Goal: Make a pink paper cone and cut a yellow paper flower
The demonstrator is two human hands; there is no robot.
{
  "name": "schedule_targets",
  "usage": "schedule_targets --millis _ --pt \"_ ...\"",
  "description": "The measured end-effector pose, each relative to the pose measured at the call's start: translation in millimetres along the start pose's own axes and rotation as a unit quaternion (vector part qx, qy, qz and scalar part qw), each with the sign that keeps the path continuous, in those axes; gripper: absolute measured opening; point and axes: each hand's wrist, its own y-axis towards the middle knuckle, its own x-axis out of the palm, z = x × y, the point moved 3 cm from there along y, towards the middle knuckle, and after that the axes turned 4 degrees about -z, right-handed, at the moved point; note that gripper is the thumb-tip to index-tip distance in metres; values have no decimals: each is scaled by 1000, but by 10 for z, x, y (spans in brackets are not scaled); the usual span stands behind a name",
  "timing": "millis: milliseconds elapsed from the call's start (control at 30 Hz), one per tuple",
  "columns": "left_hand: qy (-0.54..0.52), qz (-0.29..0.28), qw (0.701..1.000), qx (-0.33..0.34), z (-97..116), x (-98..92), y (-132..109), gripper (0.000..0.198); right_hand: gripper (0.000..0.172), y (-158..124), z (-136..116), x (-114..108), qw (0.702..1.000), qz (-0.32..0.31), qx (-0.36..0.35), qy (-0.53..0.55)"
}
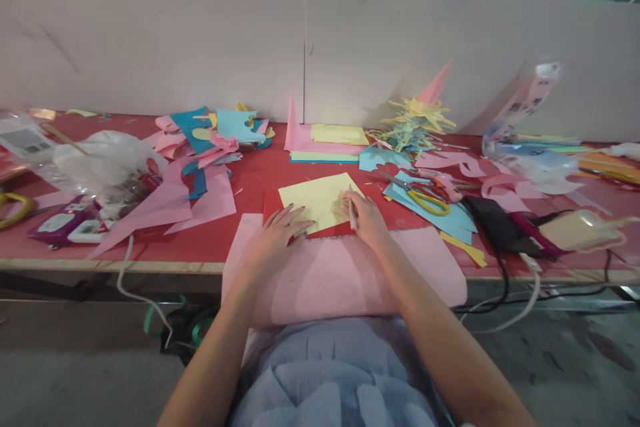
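A pale yellow sheet of paper (320,197) lies tilted on a red sheet (273,203) in front of me. My left hand (286,223) rests on its lower left corner, fingers stretched out and holding nothing. At the right side of the yellow paper, the fingers of my right hand (365,213) are closed around a slim pen (353,215), its upper end pointing down toward me. Whether the pen has left a mark is too small to make out. Pink paper (325,280) hangs over the table edge beneath my forearms.
Yellow-handled scissors (425,201) lie on blue paper to the right, near a black box (487,227) with cords. A fringed paper tree (423,117) stands behind. Cut scraps (213,197), a plastic bag (107,160) and a purple device (70,220) are at left. A pale partition (200,33) backs the table.
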Motion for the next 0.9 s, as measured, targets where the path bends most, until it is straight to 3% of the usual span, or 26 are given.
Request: schedule_targets --millis 133,233,333,433,533,667,900 --pt "-8 -1 1000 2 -20 17 3 34 20 -13 -6 3 999 33 0 15" --pt "-9 0 1000 1 -30 29 7 34 22 -36 -63 -62 991 106 22 72" --pt "-9 5 1000 -1 -27 26 4 33 27 -92 -152 -155 961 188 53 195" --pt "-6 11 1000 1 -19 16 -1 33 29 -171 -241 -191 926 215 103 292" --pt "-8 13 1000 2 -21 14 0 32 27 -245 -317 -153 897 184 147 374" --pt "-15 14 1000 0 -21 13 10 32 16 -303 -412 -81 868 135 138 458" --pt "-32 16 999 -16 -9 -5 1 30 31 -322 -457 -15 877 72 162 446"
